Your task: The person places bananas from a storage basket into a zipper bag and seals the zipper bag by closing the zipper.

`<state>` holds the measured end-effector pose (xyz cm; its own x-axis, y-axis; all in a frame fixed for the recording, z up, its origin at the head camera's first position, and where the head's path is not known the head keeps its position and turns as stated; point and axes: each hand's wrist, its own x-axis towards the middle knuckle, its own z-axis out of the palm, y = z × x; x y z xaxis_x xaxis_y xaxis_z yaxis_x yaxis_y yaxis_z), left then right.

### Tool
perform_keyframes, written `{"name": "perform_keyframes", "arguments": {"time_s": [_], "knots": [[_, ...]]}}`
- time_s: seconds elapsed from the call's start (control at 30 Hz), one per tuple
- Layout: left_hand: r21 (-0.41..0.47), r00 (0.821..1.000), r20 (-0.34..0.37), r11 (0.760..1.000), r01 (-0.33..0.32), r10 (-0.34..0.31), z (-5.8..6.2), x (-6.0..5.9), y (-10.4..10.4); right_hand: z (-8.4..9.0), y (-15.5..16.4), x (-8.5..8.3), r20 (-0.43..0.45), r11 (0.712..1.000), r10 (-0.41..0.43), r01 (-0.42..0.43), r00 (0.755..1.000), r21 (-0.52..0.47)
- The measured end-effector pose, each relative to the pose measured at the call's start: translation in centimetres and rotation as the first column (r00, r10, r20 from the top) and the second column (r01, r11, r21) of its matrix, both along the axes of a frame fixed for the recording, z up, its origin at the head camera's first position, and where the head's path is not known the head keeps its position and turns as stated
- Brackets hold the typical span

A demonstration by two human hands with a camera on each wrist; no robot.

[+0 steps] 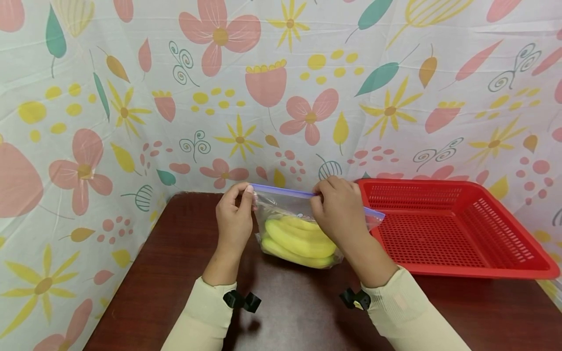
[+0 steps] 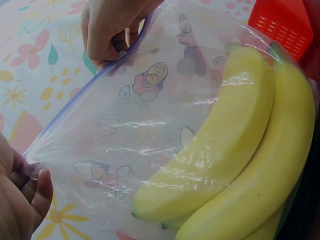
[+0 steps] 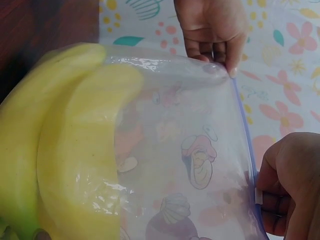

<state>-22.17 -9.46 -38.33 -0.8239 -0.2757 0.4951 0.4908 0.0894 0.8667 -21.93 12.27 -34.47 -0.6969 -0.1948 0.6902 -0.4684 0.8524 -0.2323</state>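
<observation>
A clear zip bag (image 1: 281,204) with a purple zip strip and printed cartoon figures stands on the table, holding several yellow bananas (image 1: 303,239). My left hand (image 1: 235,209) pinches the bag's top left corner between thumb and fingers. Partway along the purple strip, my right hand (image 1: 340,207) grips the top edge; in the right wrist view a small white slider (image 3: 258,195) shows at its fingertips. The strip's right end sticks out past the right hand. Inside the bag the bananas (image 2: 250,145) lie side by side at the bottom, below the zip.
A red plastic basket (image 1: 439,267) with perforated walls stands to the right, close by the right hand. The dark brown table (image 1: 175,273) meets a flower-printed cloth (image 1: 175,97) at the back and left. Each sleeve carries a small black camera mount (image 1: 241,301).
</observation>
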Motion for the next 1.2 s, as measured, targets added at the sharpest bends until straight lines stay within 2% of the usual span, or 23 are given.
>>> {"name": "perform_keyframes", "arguments": {"time_s": [1.0, 1.2], "knots": [[-0.010, 1.000, 0.018, 1.000, -0.010, 0.010, 0.1, 0.1, 0.0, 0.0, 1.2, 0.5, -0.009, 1.000, -0.018, 0.018, 1.000, 0.018], [-0.005, 0.999, 0.048, 1.000, -0.012, 0.013, 0.1, 0.0, 0.0, 0.0, 1.4, 0.6, 0.006, 0.999, -0.032, 0.032, 0.999, 0.025]]}}
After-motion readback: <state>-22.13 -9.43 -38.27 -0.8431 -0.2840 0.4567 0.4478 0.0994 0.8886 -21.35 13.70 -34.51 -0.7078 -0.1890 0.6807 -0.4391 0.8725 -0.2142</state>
